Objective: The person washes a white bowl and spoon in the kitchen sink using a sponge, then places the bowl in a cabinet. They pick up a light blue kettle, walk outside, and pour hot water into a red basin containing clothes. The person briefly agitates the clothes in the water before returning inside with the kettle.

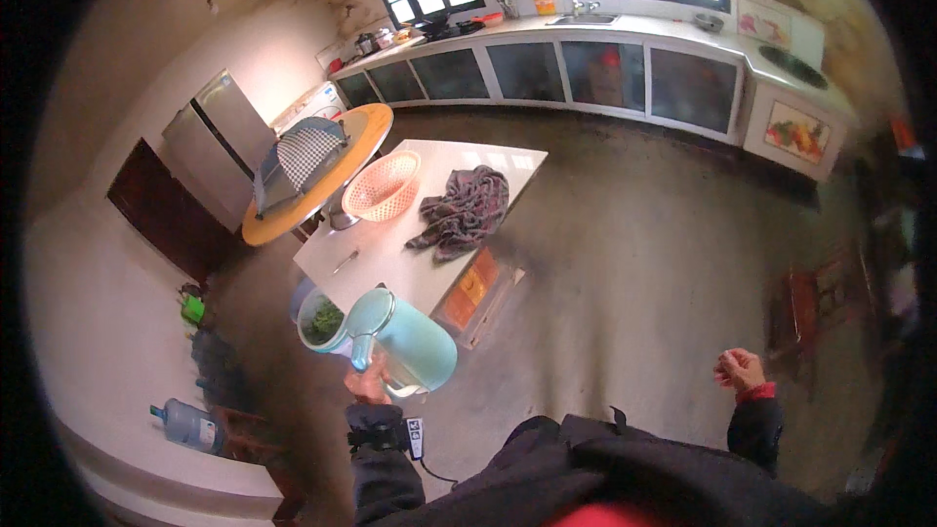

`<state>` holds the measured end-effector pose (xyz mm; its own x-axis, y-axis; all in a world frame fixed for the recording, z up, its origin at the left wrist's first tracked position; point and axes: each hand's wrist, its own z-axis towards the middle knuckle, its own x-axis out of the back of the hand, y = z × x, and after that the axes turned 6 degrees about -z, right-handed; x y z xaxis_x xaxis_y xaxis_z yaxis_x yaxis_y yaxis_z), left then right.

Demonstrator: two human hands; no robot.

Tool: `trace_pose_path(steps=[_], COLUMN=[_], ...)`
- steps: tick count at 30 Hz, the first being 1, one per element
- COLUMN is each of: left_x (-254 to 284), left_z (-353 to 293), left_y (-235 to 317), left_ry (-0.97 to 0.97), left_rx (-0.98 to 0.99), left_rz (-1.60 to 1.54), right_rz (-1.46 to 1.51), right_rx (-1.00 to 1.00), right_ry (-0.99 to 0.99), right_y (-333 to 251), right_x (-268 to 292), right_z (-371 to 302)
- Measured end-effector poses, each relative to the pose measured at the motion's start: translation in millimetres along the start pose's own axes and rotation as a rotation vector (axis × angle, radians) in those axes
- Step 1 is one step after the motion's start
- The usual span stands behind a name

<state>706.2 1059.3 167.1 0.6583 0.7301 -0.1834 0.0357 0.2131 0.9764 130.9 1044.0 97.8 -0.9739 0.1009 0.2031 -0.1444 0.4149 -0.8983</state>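
Note:
My left hand [368, 380] is closed around the handle of a light blue thermos jug [420, 346]. The jug is tilted in front of the table's near corner, its lid toward the table. Just behind it, lower than the tabletop, is a pale bucket [310, 317] with green leaves [325, 320] inside; the jug partly covers it. Out to the right, my right hand [739, 371] hangs over the floor with its fingers curled in, and nothing shows in it.
A white table [381, 259] carries a pink plastic basket [383, 185] and a dark crumpled cloth [464, 212]. Behind it stands a round wooden table [376, 127] with a checked food cover [310, 151]. A water bottle [190, 425] is at left; a long counter [664, 36] runs along the back.

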Motion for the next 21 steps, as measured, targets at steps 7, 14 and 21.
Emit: trace_pose_path(steps=[7,14,21], left_x=[-27.6,-51.5,-102.2], left_z=[86.8,151.7,188.4], left_y=[-52.3,-73.0,-51.1], left_ry=[0.013,0.060,-0.015], left_rx=[-0.014,0.041,-0.041], left_rz=[0.106,0.043,0.082], right_rz=[-0.043,-0.002,-0.054], right_rx=[-0.040,-0.051,-0.107], right_ry=[-0.078,0.010,-0.015], right_y=[-45.3,-89.2,-115.0], right_x=[-50.0,-87.1,-106.6], right_z=[94.3,148.2,206.6])
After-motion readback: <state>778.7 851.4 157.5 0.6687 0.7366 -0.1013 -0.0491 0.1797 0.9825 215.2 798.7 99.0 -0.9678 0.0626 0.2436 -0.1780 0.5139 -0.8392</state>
